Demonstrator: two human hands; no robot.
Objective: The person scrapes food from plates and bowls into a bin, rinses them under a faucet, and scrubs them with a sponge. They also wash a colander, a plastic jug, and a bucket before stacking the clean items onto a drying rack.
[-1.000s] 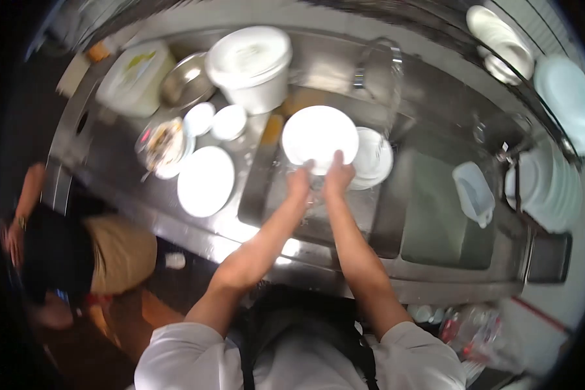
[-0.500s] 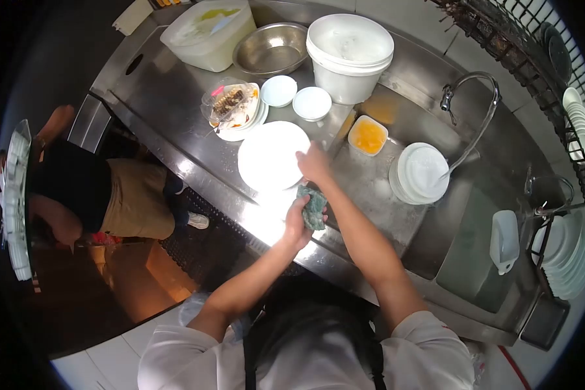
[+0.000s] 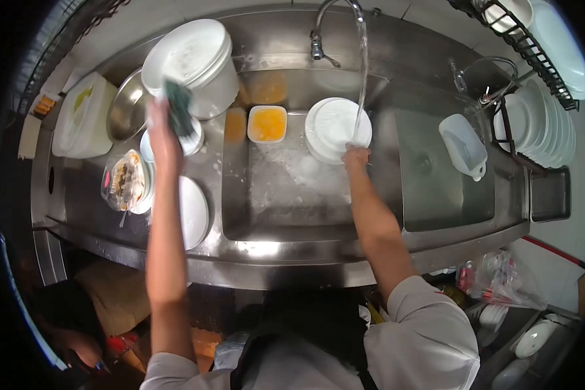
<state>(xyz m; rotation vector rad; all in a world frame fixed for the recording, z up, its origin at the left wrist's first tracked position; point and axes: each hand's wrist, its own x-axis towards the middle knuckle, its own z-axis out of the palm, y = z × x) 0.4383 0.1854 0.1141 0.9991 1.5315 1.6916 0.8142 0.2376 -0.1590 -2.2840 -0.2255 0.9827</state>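
My left hand (image 3: 162, 127), blurred by motion, is closed on a green scrubbing pad (image 3: 179, 107) beside the white bucket (image 3: 205, 75). Under it stand small white bowls (image 3: 193, 140), partly hidden. My right hand (image 3: 356, 157) is at the lower right edge of the stacked white plates (image 3: 335, 127) in the sink, where water runs from the tap (image 3: 316, 45); its fingers are partly hidden by the splash. A white plate (image 3: 194, 211) lies on the left counter behind my left forearm. A square container with orange contents (image 3: 267, 124) sits in the sink's back left corner.
At left are a metal bowl (image 3: 127, 107), a plastic tub (image 3: 84, 117) and food-soiled dishes (image 3: 127, 182). A second basin (image 3: 442, 188) holds water and a white dish (image 3: 463, 147). Racked plates (image 3: 539, 123) stand at right. Another person (image 3: 104, 299) is at lower left.
The view has swung right. My left hand has moved with the pad from the counter's front edge up to the bucket. My right hand has left the counter plate for the sink stack.
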